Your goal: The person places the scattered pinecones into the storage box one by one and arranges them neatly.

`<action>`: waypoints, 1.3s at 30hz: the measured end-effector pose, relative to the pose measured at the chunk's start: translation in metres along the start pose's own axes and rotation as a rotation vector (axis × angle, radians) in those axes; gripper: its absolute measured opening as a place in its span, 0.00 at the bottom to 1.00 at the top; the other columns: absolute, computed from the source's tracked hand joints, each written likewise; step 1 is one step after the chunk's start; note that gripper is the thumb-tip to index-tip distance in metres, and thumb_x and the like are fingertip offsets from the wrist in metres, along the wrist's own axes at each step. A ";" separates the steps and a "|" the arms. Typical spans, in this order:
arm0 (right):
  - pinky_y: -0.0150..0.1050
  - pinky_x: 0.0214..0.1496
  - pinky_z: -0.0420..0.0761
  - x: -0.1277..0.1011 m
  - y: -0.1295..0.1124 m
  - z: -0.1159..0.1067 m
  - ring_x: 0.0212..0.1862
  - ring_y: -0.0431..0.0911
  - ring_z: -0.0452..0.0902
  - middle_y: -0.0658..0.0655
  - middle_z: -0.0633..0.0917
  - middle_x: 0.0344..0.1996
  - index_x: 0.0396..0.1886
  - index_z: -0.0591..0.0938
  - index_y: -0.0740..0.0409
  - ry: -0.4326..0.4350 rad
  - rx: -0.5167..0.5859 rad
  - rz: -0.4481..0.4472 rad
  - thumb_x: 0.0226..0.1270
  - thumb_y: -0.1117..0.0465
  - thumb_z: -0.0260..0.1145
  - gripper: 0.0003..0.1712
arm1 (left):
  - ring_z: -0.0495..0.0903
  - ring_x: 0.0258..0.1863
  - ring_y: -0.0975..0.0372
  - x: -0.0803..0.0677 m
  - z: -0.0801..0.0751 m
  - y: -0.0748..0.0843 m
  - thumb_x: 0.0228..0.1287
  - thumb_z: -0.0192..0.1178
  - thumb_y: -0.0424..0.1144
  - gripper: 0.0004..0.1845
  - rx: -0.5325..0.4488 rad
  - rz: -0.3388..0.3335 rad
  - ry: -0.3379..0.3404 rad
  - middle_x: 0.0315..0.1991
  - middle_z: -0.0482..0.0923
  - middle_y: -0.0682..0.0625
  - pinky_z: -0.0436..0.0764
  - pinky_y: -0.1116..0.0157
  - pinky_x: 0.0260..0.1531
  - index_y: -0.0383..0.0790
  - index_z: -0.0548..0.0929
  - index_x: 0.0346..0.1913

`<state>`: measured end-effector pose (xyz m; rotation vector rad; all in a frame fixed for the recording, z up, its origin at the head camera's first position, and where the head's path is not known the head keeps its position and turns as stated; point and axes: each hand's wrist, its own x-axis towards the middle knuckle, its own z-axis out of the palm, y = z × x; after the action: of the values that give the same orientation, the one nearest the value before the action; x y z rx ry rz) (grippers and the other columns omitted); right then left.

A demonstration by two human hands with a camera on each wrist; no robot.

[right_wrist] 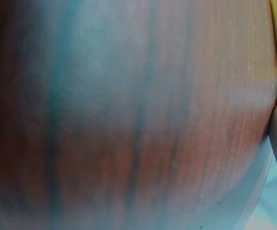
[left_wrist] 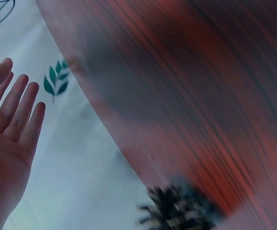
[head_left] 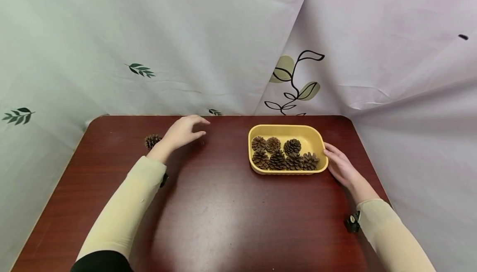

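In the head view, my left hand (head_left: 181, 133) hovers over the back left of the table with fingers extended and thumb apart, holding nothing. Behind its wrist a lone brown pine cone (head_left: 152, 141), partly covered by the forearm, sits on the table; the left wrist view also shows this pine cone (left_wrist: 177, 211) at the bottom. To the right stands a yellow plastic basin (head_left: 288, 172), with several pine cones (head_left: 277, 160) gathered along its front and left. My right hand (head_left: 343, 166) touches the basin's right end with nearly straight fingers.
The dark red wooden table (head_left: 223, 214) has rounded back corners. A pale cloth (head_left: 186, 48) printed with leaves hangs directly behind it and along the sides. A small black device (head_left: 352, 222) is worn at the right wrist.
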<state>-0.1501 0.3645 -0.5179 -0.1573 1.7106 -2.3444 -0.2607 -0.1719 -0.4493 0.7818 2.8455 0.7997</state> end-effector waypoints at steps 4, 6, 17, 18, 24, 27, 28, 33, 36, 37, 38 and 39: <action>0.24 0.60 0.80 0.000 0.001 0.000 0.58 0.33 0.82 0.43 0.87 0.56 0.62 0.81 0.45 0.001 -0.006 0.000 0.88 0.68 0.44 0.22 | 0.78 0.70 0.44 -0.013 -0.010 -0.013 0.72 0.68 0.35 0.19 0.021 -0.027 -0.007 0.66 0.83 0.39 0.75 0.43 0.72 0.37 0.85 0.63; 0.24 0.60 0.80 0.000 0.001 0.000 0.58 0.32 0.82 0.42 0.87 0.56 0.61 0.81 0.45 0.002 -0.009 0.001 0.88 0.68 0.44 0.22 | 0.77 0.70 0.44 -0.019 -0.014 -0.020 0.71 0.68 0.34 0.20 0.026 -0.038 -0.005 0.65 0.83 0.39 0.75 0.43 0.73 0.37 0.85 0.63; 0.23 0.60 0.80 0.001 -0.001 0.000 0.58 0.32 0.81 0.41 0.86 0.56 0.61 0.81 0.44 0.003 -0.023 0.002 0.88 0.68 0.44 0.22 | 0.76 0.70 0.41 -0.053 -0.037 -0.047 0.69 0.71 0.34 0.21 0.067 -0.099 0.003 0.65 0.82 0.35 0.74 0.40 0.71 0.35 0.85 0.63; 0.23 0.61 0.80 0.001 -0.001 -0.001 0.58 0.32 0.81 0.41 0.86 0.56 0.61 0.81 0.44 0.002 -0.022 0.002 0.88 0.68 0.44 0.22 | 0.77 0.69 0.41 -0.055 -0.039 -0.049 0.69 0.71 0.34 0.22 0.072 -0.100 0.005 0.64 0.82 0.35 0.74 0.40 0.71 0.35 0.85 0.63; 0.23 0.60 0.80 0.001 0.000 -0.001 0.58 0.32 0.82 0.42 0.87 0.56 0.62 0.81 0.44 -0.003 -0.015 0.006 0.88 0.68 0.44 0.22 | 0.78 0.66 0.39 -0.066 -0.044 -0.060 0.67 0.72 0.34 0.23 0.087 -0.122 -0.008 0.64 0.81 0.33 0.76 0.38 0.67 0.33 0.84 0.64; 0.23 0.60 0.80 0.001 0.000 -0.001 0.58 0.32 0.82 0.42 0.87 0.56 0.61 0.81 0.44 0.000 -0.012 0.009 0.88 0.68 0.44 0.22 | 0.78 0.64 0.39 -0.070 -0.046 -0.065 0.67 0.71 0.34 0.24 0.089 -0.139 -0.027 0.65 0.80 0.32 0.77 0.39 0.65 0.32 0.83 0.64; 0.23 0.60 0.80 0.001 0.000 -0.001 0.58 0.32 0.82 0.42 0.87 0.56 0.61 0.81 0.44 0.002 -0.013 0.010 0.88 0.67 0.44 0.22 | 0.79 0.64 0.40 -0.071 -0.046 -0.066 0.67 0.71 0.34 0.24 0.090 -0.143 -0.033 0.65 0.80 0.32 0.78 0.39 0.65 0.32 0.83 0.64; 0.23 0.60 0.79 0.000 0.000 -0.001 0.58 0.31 0.81 0.41 0.87 0.56 0.61 0.81 0.43 0.007 -0.018 0.012 0.88 0.67 0.44 0.22 | 0.77 0.66 0.39 -0.077 -0.047 -0.074 0.67 0.71 0.33 0.23 0.094 -0.158 -0.047 0.65 0.80 0.32 0.76 0.38 0.66 0.31 0.83 0.64; 0.23 0.60 0.80 0.000 0.000 0.000 0.58 0.31 0.81 0.41 0.86 0.56 0.61 0.81 0.43 0.007 -0.018 0.011 0.88 0.67 0.44 0.22 | 0.76 0.66 0.39 -0.079 -0.048 -0.078 0.67 0.72 0.33 0.23 0.098 -0.155 -0.043 0.64 0.80 0.31 0.76 0.37 0.66 0.30 0.83 0.63; 0.23 0.60 0.80 0.000 0.000 0.000 0.58 0.32 0.81 0.41 0.86 0.56 0.61 0.81 0.43 0.007 -0.017 0.011 0.88 0.67 0.44 0.22 | 0.76 0.66 0.38 -0.080 -0.048 -0.080 0.66 0.72 0.33 0.23 0.099 -0.153 -0.042 0.63 0.80 0.31 0.76 0.37 0.66 0.30 0.83 0.63; 0.23 0.60 0.80 0.000 -0.001 0.000 0.58 0.32 0.82 0.41 0.86 0.56 0.61 0.81 0.43 0.007 -0.017 0.012 0.88 0.67 0.44 0.22 | 0.76 0.66 0.38 -0.081 -0.049 -0.081 0.66 0.72 0.33 0.24 0.099 -0.155 -0.041 0.63 0.80 0.30 0.76 0.37 0.66 0.29 0.83 0.63; 0.23 0.60 0.80 0.000 -0.001 0.000 0.58 0.31 0.82 0.41 0.86 0.56 0.61 0.81 0.43 0.006 -0.018 0.012 0.88 0.67 0.44 0.22 | 0.76 0.66 0.38 -0.081 -0.049 -0.082 0.66 0.73 0.33 0.24 0.100 -0.156 -0.041 0.63 0.80 0.30 0.75 0.36 0.66 0.29 0.83 0.63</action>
<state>-0.1502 0.3647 -0.5173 -0.1427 1.7313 -2.3245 -0.2376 -0.2951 -0.4534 0.5708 2.8842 0.6172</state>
